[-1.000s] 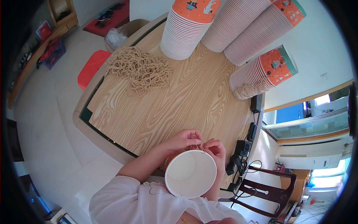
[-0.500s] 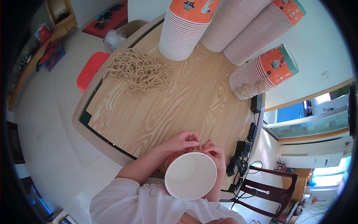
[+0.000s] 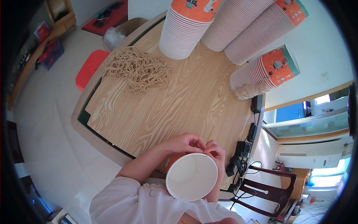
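Note:
A white-lined paper bucket [image 3: 192, 179] with an orange outside leans against my front, its mouth tilted up toward me. At its far rim my left hand [image 3: 188, 143] has thumb and fingers pinched together. Close beside it, my right hand [image 3: 215, 152] is pinched at the same rim, fingertips nearly meeting the left ones. A small bit of tan cord [image 3: 205, 154] shows at the rim between the fingertips; most of it is hidden. On the table's left part lies a loose tangled heap of tan cords [image 3: 138, 71].
Tall nested bucket stacks [image 3: 182, 37] stand at the table's far side. A shorter stack [image 3: 264, 71] with cords hanging on it leans at the right. Black power adapters and cables [image 3: 242, 149] line the right edge, by a dark wooden chair [image 3: 268, 190]. A red stool [image 3: 89, 69] is at the left.
My left hand's fingers have shifted slightly right, closer to the right fingertips at the rim. The bucket has barely moved.

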`<state>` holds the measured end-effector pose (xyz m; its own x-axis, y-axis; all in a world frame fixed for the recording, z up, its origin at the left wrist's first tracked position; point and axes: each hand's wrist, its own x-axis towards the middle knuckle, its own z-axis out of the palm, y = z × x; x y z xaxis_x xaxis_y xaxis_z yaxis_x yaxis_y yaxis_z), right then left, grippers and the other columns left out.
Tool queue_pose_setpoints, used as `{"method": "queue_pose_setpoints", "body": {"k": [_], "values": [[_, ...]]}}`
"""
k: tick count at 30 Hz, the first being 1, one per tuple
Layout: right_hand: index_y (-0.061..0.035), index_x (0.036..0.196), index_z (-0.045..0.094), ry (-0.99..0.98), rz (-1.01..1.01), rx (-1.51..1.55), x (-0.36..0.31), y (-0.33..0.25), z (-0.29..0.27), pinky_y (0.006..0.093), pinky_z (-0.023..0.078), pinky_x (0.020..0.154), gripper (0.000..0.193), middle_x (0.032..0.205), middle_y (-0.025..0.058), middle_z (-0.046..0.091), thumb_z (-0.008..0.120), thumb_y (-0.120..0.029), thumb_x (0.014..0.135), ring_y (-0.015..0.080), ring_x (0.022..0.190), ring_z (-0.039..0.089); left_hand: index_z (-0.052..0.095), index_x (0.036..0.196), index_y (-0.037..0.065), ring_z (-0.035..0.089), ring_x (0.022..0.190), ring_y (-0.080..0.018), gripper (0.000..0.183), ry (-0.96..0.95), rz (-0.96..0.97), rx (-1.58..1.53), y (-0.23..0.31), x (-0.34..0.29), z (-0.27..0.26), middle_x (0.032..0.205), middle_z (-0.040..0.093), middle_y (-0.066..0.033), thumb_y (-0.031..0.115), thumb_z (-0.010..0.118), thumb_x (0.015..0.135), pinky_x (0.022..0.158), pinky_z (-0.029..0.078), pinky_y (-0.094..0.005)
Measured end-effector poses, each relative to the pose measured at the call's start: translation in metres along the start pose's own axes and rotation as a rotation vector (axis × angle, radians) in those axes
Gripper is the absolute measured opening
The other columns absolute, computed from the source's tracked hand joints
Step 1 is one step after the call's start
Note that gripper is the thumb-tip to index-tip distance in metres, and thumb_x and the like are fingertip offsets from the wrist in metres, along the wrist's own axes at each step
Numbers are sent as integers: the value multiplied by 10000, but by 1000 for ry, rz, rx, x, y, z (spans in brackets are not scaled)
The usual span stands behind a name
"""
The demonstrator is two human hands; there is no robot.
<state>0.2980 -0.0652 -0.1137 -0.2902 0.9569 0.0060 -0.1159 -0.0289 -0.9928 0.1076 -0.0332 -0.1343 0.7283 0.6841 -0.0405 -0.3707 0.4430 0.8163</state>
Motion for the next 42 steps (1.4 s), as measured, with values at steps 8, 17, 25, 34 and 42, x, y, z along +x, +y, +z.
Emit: {"method": "queue_pose_setpoints", "body": {"k": [8,17,25,34,42], "values": [[-20,783,644,15,7,-7,3,-5,4,229,404,671,110,787,47,529,626,78,738,136,749,514,627,952,15,553,767,-73,193,10,5,90,-3,3,-3,843,620,-20,140,654,808,705,449,-223],[-15,790,637,12,-8,-12,1,2,-2,250,410,694,133,779,57,533,620,94,715,159,765,520,615,933,28,550,765,-64,146,-4,1,98,-10,7,-8,846,615,-6,122,620,822,700,444,-215],[-18,806,624,16,-5,-50,4,-4,0,244,401,690,132,782,54,547,640,75,714,144,763,516,602,925,26,558,791,-82,120,15,65,14,-13,3,-15,847,611,-15,72,593,815,734,449,-227],[-27,828,603,27,36,19,5,3,3,229,400,686,118,783,31,542,692,-37,751,113,740,509,575,978,27,575,840,-102,164,36,52,-60,-21,11,-8,895,620,-38,68,612,824,757,457,-241],[-25,792,607,77,13,-36,4,2,-1,241,397,692,98,772,36,560,686,-2,738,125,748,520,577,1005,38,576,830,-109,214,64,70,-42,-15,14,-5,889,616,-40,50,637,800,752,461,-240]]}}
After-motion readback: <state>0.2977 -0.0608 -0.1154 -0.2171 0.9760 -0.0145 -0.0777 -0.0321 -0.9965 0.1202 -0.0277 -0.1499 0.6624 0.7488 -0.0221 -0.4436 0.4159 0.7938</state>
